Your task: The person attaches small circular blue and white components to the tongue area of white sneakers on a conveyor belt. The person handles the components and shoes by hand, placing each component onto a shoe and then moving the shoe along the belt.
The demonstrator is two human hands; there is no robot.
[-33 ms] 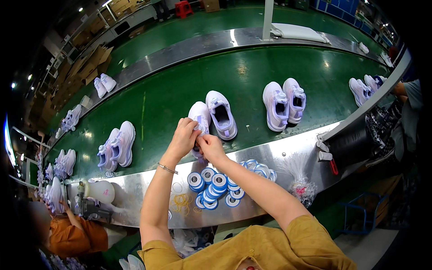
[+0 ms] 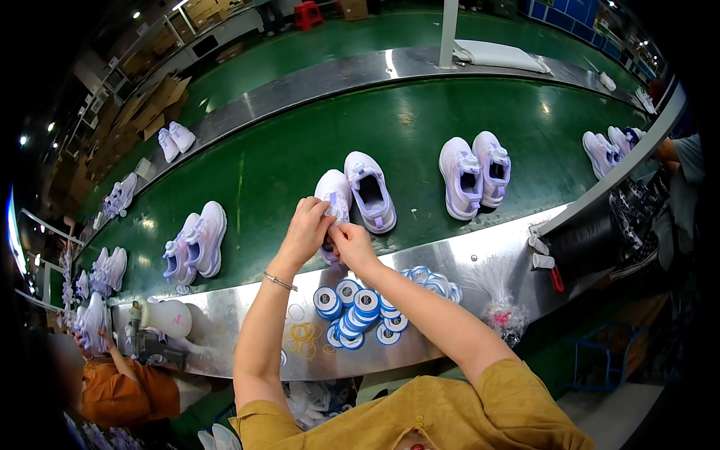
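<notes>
A white and lavender sneaker point(image 2: 333, 193) lies on the green conveyor belt point(image 2: 300, 150), close to its near edge. My left hand point(image 2: 306, 229) and my right hand point(image 2: 351, 244) meet over the near end of this sneaker, fingers pinched on it. What exactly the fingertips pinch is hidden. Its partner sneaker point(image 2: 369, 191) lies just to the right, opening upward, untouched. A thin bracelet sits on my left wrist.
More sneaker pairs lie on the belt at right point(image 2: 474, 169), at left point(image 2: 195, 240) and at far right point(image 2: 609, 150). On the steel ledge point(image 2: 225, 322) are several blue-and-white rolls point(image 2: 360, 307), yellow rubber bands point(image 2: 304, 337), a white bottle point(image 2: 166, 316) and a plastic bag point(image 2: 499, 307). A person in orange point(image 2: 112, 382) works at lower left.
</notes>
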